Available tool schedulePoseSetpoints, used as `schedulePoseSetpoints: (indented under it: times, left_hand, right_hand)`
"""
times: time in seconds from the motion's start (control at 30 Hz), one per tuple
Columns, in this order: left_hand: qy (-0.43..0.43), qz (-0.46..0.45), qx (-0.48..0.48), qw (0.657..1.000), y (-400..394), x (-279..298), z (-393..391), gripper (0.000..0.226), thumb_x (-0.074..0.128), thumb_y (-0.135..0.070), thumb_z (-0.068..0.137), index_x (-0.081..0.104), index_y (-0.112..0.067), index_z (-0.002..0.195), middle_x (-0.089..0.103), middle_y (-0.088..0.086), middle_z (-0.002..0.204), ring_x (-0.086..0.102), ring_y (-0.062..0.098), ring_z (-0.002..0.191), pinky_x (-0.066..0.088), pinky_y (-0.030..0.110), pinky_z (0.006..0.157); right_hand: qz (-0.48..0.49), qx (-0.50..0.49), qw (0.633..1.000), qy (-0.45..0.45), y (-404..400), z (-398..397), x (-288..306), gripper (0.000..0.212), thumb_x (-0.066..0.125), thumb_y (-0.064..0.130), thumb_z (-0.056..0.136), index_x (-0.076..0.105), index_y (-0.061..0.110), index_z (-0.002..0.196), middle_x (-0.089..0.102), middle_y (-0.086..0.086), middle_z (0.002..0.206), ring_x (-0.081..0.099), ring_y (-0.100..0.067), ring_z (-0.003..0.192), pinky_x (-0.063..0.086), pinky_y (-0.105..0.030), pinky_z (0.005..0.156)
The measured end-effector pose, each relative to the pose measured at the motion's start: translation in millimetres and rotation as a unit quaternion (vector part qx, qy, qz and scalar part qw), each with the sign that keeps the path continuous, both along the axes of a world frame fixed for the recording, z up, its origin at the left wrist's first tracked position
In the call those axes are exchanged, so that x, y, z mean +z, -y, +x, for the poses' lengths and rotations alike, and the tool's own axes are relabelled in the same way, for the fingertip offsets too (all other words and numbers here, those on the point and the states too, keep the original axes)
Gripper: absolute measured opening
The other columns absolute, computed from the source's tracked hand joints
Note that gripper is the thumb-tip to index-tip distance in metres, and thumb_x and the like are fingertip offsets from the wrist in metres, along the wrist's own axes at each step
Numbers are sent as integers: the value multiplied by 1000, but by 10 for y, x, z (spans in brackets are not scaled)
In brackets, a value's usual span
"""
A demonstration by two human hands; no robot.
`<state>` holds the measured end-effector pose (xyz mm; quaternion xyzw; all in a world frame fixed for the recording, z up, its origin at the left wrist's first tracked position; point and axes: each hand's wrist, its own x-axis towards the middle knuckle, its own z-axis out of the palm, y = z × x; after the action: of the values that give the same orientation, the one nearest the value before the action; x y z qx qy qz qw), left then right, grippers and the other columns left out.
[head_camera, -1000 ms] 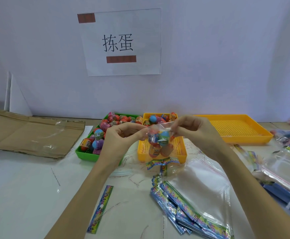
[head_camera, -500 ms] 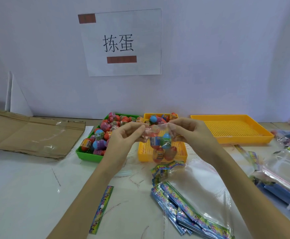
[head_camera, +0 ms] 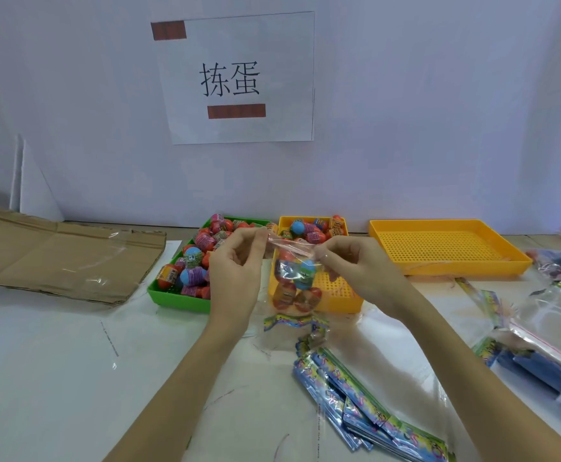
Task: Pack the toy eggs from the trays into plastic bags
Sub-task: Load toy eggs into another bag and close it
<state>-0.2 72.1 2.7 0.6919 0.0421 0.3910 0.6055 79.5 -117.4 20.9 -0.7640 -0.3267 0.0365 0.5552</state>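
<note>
- The white table (head_camera: 55, 378) carries everything; a flattened cardboard sheet (head_camera: 59, 251) lies at its left end and a paper sign (head_camera: 239, 78) hangs on the wall behind.
- A large yellow tray (head_camera: 445, 248) with a perforated floor sits to the right, with no eggs visible in it.
- The green tray (head_camera: 179, 296) on the left is heaped with toy eggs (head_camera: 192, 275); just beside it the small yellow tray (head_camera: 339, 291) holds a few more at its far end.
- A fanned stack of printed bags (head_camera: 365, 405) lies near the table's front edge, with further clear bags (head_camera: 559, 325) well off to the right.
- The filled plastic bag (head_camera: 294, 281) hangs in the air in front of the small yellow tray, several eggs bunched in its lower half.
- The left hand (head_camera: 235, 271) pinches the bag's top strip at one end; the right hand (head_camera: 349, 265) pinches it at the other, stretching the mouth taut between them.
- My guess is the film is thin, limp and slippery, while the eggs are hard, light and prone to roll, so the stiffer seal strip at the mouth is the sensible place to hold, keeping the load hanging below.
</note>
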Motion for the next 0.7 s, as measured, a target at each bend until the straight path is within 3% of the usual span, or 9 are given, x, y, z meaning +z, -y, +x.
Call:
schedulePoseSetpoints:
  times: [0.23,0.33,0.4,0.5,0.6,0.7]
  left_hand:
    - [14,-26,37,999,160,-21,-20,21,54,-25,109,63,-16,93,62,2,71,60,14,66,54,31,66]
    - [4,5,42,999,165,-24,-17,21,53,-27,109,61,-18,93,58,-8,70,54,6,64,48,24,65]
    - [-9,2,42,999,150,-33,-8,19,54,-26,109,62,-19,93,58,-11,69,54,4,65,47,20,65]
    - [-34,-21,33,999,124,-63,11,22,53,-27,109,62,-18,91,58,-10,67,53,4,65,47,19,65]
    - [-53,-39,15,998,116,-71,19,24,52,-28,109,63,-17,91,56,-10,65,51,2,61,45,16,61]
    - [-45,-37,5,998,126,-56,0,21,54,-28,109,65,-17,93,57,-2,67,53,4,64,46,17,61]
  right_hand:
    - [-38,-36,986,157,-96,-44,-58,11,69,20,99,73,14,107,67,5,78,62,-12,73,50,-23,66]
    - [-50,-12,977,205,-85,-71,-40,28,73,24,96,70,25,123,65,3,86,64,-13,79,55,-25,71]
    - [-57,-1,970,237,-93,-83,-24,21,75,23,93,79,27,114,65,2,99,63,-12,89,55,-24,73]
    - [-43,-9,971,236,-107,-89,-27,12,77,20,92,83,21,102,67,2,103,64,-11,95,57,-27,74]
    - [-25,-22,976,213,-101,-90,-22,10,74,15,95,81,16,101,70,3,103,66,-11,97,58,-31,78]
    - [-20,-36,980,193,-87,-109,31,17,73,29,95,79,22,109,68,6,112,63,-8,102,56,-28,81]
